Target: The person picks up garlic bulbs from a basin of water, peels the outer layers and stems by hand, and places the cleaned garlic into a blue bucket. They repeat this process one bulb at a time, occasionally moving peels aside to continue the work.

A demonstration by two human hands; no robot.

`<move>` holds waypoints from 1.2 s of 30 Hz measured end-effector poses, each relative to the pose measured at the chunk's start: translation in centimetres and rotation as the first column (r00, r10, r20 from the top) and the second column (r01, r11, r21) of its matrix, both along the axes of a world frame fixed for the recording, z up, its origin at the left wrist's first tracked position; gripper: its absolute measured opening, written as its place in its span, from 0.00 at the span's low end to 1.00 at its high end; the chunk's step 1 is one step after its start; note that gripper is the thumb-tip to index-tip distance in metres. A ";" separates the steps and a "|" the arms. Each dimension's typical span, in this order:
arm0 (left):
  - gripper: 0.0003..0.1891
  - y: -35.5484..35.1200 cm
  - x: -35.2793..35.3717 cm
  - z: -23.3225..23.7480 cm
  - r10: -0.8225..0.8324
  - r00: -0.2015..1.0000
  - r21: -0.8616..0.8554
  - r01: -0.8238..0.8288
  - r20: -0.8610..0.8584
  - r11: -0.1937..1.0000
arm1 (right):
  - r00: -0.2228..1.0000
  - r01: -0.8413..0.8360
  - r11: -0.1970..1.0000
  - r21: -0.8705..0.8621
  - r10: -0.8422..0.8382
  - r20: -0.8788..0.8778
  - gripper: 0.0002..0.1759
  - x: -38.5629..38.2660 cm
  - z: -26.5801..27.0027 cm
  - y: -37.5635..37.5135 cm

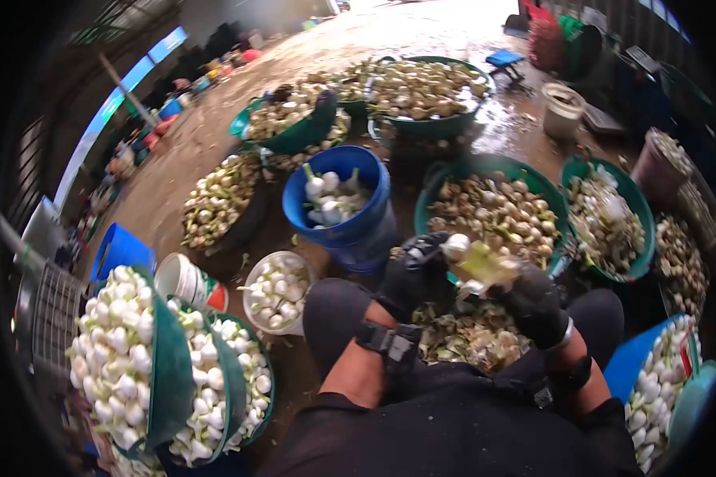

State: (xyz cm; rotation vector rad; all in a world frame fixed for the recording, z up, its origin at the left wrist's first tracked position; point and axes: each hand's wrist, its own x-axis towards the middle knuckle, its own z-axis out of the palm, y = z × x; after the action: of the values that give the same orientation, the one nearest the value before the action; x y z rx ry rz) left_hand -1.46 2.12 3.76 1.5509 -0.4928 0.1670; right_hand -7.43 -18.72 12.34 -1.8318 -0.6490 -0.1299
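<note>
My left hand [413, 274], in a black glove, is closed around a white garlic bulb [456, 247], which shows past its fingertips. To its right my right hand [534, 304], also black-gloved and partly blurred, pinches the pale yellow-green outer skin [483, 268] stretching beside the bulb. Both hands are above my lap. Below them, between my legs, lies a heap of stripped skins [473, 338]. Just beyond, a green tub [561, 199] holds unpeeled brownish bulbs.
A blue bucket [380, 187] with white bulbs stands ahead; a white bucket [249, 308] of bulbs is by my left knee. Green baskets [171, 374] heaped with white bulbs sit left. Farther off are large green tubs [441, 127], a blue stool [504, 59] and a pale bucket [562, 119].
</note>
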 end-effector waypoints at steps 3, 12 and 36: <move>0.11 -0.7 0.0 1.9 0.062 0.998 0.084 -0.061 0.002 0.995 | 0.977 -0.213 0.897 -0.387 0.192 -0.094 0.08 0.5 -7.1 -1.5; 0.12 -4.0 0.0 0.4 -0.086 0.955 -0.190 0.032 -0.283 0.981 | 0.946 0.290 0.933 0.212 -0.246 -0.211 0.16 2.2 -5.3 -1.1; 0.11 -10.1 2.1 0.0 -0.370 0.821 -0.465 0.147 -0.435 0.873 | 0.710 0.499 0.843 0.204 -0.262 -0.654 0.06 7.7 -8.9 -7.9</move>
State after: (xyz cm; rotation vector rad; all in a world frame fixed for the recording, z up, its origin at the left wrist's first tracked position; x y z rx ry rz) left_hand 0.67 -8.02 3.78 1.0304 -0.2189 -0.3426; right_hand 0.28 -26.64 3.39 -1.4867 0.2261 0.0618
